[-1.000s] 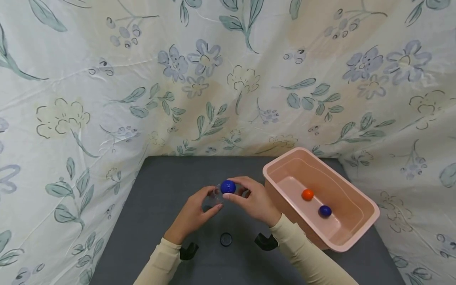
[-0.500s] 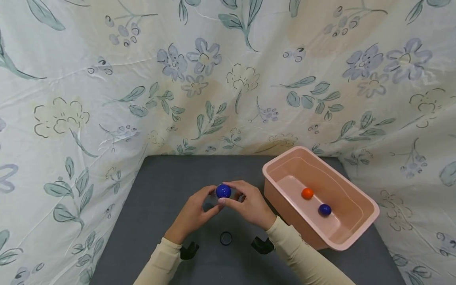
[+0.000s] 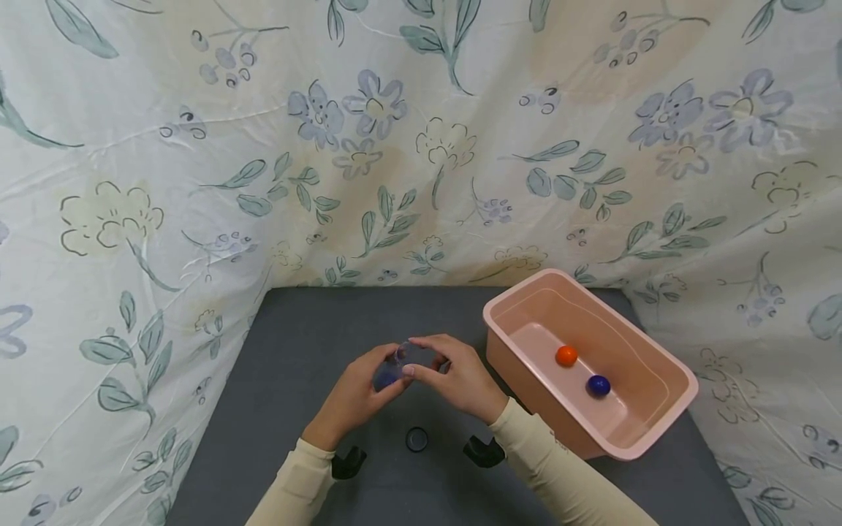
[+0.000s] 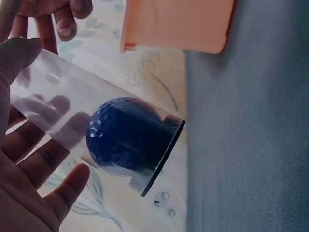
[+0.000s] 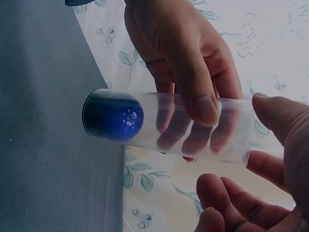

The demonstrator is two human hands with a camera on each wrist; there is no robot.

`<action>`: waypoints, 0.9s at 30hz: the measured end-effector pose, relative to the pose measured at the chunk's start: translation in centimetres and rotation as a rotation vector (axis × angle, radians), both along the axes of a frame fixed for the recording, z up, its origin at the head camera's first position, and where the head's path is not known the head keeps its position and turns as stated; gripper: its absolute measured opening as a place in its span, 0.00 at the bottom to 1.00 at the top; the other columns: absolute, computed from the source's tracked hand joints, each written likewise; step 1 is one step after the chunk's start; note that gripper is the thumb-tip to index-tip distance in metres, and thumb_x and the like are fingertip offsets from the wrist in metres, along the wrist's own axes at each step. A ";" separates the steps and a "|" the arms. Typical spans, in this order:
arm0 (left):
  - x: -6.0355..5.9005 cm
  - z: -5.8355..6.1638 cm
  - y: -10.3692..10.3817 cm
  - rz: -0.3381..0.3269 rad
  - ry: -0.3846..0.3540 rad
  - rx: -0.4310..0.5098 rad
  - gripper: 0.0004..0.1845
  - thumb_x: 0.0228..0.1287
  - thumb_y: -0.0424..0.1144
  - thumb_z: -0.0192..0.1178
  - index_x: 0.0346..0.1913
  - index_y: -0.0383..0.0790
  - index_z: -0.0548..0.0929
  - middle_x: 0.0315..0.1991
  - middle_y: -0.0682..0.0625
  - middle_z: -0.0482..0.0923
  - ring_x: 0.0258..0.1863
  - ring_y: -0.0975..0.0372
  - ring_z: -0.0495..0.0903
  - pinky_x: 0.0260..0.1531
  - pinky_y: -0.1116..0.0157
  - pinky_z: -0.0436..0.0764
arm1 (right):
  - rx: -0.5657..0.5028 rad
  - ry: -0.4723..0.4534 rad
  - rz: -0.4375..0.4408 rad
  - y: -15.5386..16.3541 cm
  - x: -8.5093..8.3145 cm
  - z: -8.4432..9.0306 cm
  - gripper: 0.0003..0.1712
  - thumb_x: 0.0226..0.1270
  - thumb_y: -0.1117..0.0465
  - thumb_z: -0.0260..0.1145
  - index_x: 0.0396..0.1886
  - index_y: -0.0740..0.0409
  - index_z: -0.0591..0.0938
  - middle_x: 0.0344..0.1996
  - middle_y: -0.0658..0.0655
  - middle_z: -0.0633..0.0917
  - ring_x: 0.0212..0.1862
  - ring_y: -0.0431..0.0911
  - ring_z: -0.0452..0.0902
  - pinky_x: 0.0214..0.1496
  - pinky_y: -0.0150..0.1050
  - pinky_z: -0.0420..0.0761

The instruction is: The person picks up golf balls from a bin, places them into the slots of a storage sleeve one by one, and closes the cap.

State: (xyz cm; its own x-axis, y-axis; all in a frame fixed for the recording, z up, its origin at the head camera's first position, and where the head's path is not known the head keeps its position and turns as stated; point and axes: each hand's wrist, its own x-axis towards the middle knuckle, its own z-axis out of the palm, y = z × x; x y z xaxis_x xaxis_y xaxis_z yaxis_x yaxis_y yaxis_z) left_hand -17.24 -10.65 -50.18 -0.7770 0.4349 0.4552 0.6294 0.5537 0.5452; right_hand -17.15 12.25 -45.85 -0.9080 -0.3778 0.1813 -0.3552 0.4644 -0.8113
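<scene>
My left hand (image 3: 355, 391) grips a clear plastic tube (image 5: 193, 125), thumb on one side and fingers on the other. A shiny blue ball (image 4: 118, 137) lies inside the tube, against the black cap (image 4: 164, 158) that closes its lower end. At the tube's other end is my right hand (image 3: 463, 376), thumb and forefinger on either side of the rim, with no ball between them. The right wrist view shows its thumb (image 5: 265, 104) touching or nearly touching the rim. A loose black round cap (image 3: 417, 440) lies on the table below the hands.
To the right stands a pink plastic bin (image 3: 526, 380), with an orange ball (image 3: 566, 356) and another blue ball (image 3: 598, 386) inside. The dark grey table (image 3: 316, 321) meets a floral cloth (image 3: 395, 183) at the back and sides.
The right hand brought the blue ball left to the tube's mouth and let it go. It has dropped through to the capped end. The left hand has stayed nearly still.
</scene>
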 end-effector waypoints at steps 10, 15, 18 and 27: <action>0.1 -0.1 -0.1 0.014 -0.041 0.011 0.27 0.69 0.47 0.70 0.67 0.44 0.77 0.54 0.50 0.84 0.51 0.60 0.85 0.50 0.53 0.87 | 0.082 0.045 -0.037 1.7 -0.5 1.4 0.31 0.67 0.41 0.73 0.68 0.41 0.81 0.60 0.52 0.84 0.34 0.38 0.78 0.30 0.34 0.79; 0.0 -0.1 -0.1 0.015 -0.079 0.013 0.27 0.70 0.49 0.69 0.66 0.46 0.77 0.54 0.47 0.85 0.52 0.61 0.84 0.52 0.54 0.87 | 0.117 0.030 -0.101 3.7 -1.0 2.9 0.33 0.66 0.41 0.74 0.69 0.42 0.80 0.57 0.52 0.85 0.33 0.40 0.78 0.29 0.36 0.81; 0.0 -0.1 -0.1 0.017 -0.089 0.016 0.26 0.70 0.49 0.69 0.65 0.45 0.77 0.55 0.47 0.85 0.52 0.61 0.84 0.53 0.52 0.86 | 0.122 0.018 -0.120 4.9 -1.2 3.6 0.33 0.67 0.43 0.74 0.70 0.44 0.80 0.48 0.52 0.86 0.31 0.42 0.77 0.28 0.36 0.81; 0.0 -0.2 -0.2 0.018 -0.089 0.016 0.25 0.69 0.49 0.70 0.65 0.46 0.77 0.55 0.48 0.85 0.52 0.62 0.84 0.52 0.52 0.86 | 0.138 0.017 -0.201 7.7 -1.1 4.7 0.32 0.68 0.43 0.73 0.70 0.43 0.80 0.29 0.51 0.82 0.32 0.46 0.75 0.26 0.34 0.76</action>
